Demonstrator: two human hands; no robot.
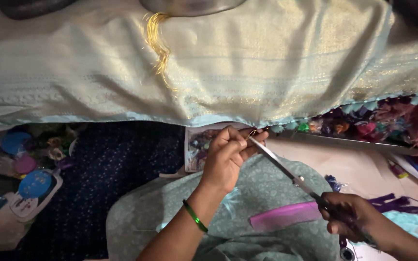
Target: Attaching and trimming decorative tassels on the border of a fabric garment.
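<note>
At the hem of the pale gold-woven cloth (247, 72), the left hand (228, 157) pinches a gold thread (251, 133) while the right hand (351, 217) grips scissors (286, 171), blade tips at that thread

- We see a pink comb (286, 215) on our lap.
- We spot a steel bowl (192, 6) above loose gold threads (156, 43).
- Colourful tassels (364, 126) crowd our right.

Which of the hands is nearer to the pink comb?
Right. The right hand, holding scissors, touches the pink comb at its end; the left hand is above it, apart.
</note>
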